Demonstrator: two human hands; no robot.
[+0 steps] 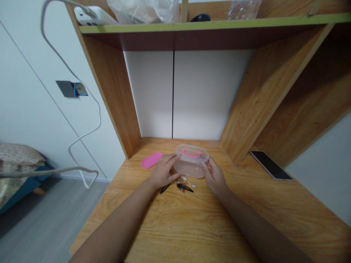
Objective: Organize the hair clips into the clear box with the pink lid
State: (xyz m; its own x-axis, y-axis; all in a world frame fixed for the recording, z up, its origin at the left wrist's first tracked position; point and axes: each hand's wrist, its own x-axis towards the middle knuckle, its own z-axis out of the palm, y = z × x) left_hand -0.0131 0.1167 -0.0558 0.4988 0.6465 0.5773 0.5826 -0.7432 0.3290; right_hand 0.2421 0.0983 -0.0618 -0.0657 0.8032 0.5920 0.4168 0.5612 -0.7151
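Looking from the head, we have our right hand (215, 178) clamped on the right end of an open clear plastic box (189, 170), behind black snap hair clips (185, 187) on the desk (186, 226); our left hand (163, 171), apart from the right, is at the left end, gripping or not we cannot tell. A pink oval tray (151, 160) lies leftward.

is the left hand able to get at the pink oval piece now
Probably yes: the pink oval piece lies just beside the left hand, with nothing visible between them, though that hand would likely have to leave the clear container.
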